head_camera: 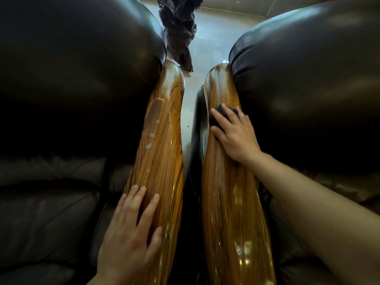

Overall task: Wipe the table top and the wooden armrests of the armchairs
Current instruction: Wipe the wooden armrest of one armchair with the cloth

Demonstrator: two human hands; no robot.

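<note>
— While both armrests run side by side up the middle of the view, which hand has the cloth?

— That's the right hand [234, 136]. It presses a small dark cloth [218, 116] against the right wooden armrest [226, 182], about halfway along its length, fingers curled over the crumpled fabric and gripping it. Only a dark, bunched bit of the cloth shows past the fingertips.

— And the other hand?

— Open and flat. The left hand [127, 239] lies on the near end of the left wooden armrest [160, 145], fingers spread and stretched along the grain, holding nothing.

— What's the wood like?

— Glossy, lacquered, honey-brown with dark streaky grain running lengthwise. Both armrests are long, rounded and slightly curved, widening toward the near end and ending in smooth rounded tips at the far end. About 4 small pale droplets or foam spots [151, 135] sit on the left one, ahead of the left hand's fingers. The right one carries bright reflections near its near end.

— The chairs themselves?

— 2 armchairs in dark brown leather, puffy and smooth with a dull sheen: left armchair [72, 68] and right armchair [308, 79], each bulging over the inner edge of its armrest. Between them shows a narrow strip of pale, shiny tiled floor [207, 42].

— Anything beyond?

— A dark, gnarled, rough-textured object [178, 27] stands on the floor past the armrest tips; what it is, I can't tell.
</note>
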